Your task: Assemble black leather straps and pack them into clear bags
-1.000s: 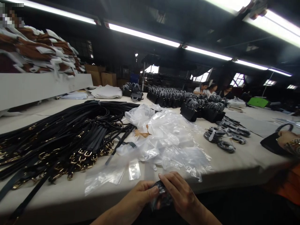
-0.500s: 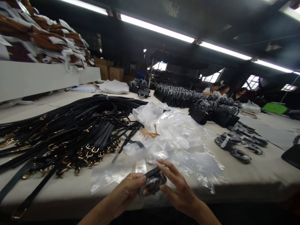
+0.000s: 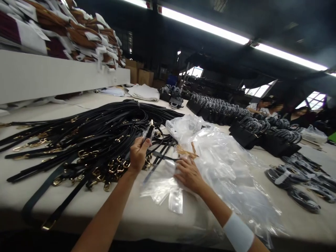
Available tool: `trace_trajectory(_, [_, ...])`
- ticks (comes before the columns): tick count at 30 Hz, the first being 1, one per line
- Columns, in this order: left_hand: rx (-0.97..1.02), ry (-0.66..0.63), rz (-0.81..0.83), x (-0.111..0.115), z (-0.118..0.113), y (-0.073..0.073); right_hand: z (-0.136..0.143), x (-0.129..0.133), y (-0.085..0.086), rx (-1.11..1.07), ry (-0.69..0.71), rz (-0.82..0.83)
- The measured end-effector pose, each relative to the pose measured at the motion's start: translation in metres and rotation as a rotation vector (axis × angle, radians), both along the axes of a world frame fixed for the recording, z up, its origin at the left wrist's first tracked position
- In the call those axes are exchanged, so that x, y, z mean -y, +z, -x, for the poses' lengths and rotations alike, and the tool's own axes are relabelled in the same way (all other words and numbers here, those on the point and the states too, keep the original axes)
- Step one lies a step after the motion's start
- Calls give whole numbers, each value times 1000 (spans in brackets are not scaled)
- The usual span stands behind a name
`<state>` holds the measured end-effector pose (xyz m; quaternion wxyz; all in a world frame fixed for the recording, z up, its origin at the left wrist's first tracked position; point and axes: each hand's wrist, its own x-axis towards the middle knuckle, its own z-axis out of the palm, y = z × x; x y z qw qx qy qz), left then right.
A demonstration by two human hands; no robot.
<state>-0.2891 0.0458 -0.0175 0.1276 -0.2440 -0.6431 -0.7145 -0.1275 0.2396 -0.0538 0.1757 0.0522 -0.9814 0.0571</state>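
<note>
Well, my left hand [image 3: 137, 154] is closed, thumb pressed over curled fingers, around a black strap piece [image 3: 150, 131] that stands up out of my fist with a gold-coloured fitting at its top; some of it looks wrapped in clear plastic, and the rest is hidden in my palm. I have it raised in front of the heap of black straps [image 3: 110, 122]. My right hand [image 3: 189, 175] lies palm down on the clear plastic bags [image 3: 223, 154], fingers side by side and slightly bent; whether they have pinched any plastic I cannot tell. A white band [image 3: 238, 231] circles my right forearm.

Just beyond my right fingertips lies a tan strip [image 3: 187, 151], on the plastic. Nearer the table [image 3: 141, 213] edge, small flat bags [image 3: 175, 202] stick out below that hand. The strap heap spreads over the left side, gold buckles [image 3: 118, 165] bunched at its near end. To the right of the plastic are wrapped black coils [image 3: 303, 200], and behind them black handbags [image 3: 245, 134] with wrapped handles, more rows running back. Past the straps sits folded white cloth [image 3: 144, 92]; at far left, brown and white pieces [image 3: 78, 31] are piled behind a white panel [image 3: 65, 73].
</note>
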Motion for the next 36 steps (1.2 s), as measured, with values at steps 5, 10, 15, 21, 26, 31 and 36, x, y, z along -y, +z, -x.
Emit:
trace_trajectory(5, [15,-56,4,4,6,-10,-39,-55,-8,-73,-96,47])
trace_trajectory(10, [0,-53,84,14,3,-14,-28,-62,-20,-149,-211,124])
trace_trajectory(15, [10,-40,136,14,7,-22,-9,-47,-1,-121,-317,136])
trace_trajectory(21, [37,-54,125,13,12,-26,25,22,24,-100,-363,38])
trace_trajectory(26, [32,-56,135,13,11,-26,57,50,5,184,-354,134])
trace_trajectory(31, [14,-82,140,12,11,-26,23,50,-5,137,-165,108])
trace_trajectory(36, [1,-101,150,11,10,-28,-40,39,-14,25,123,100])
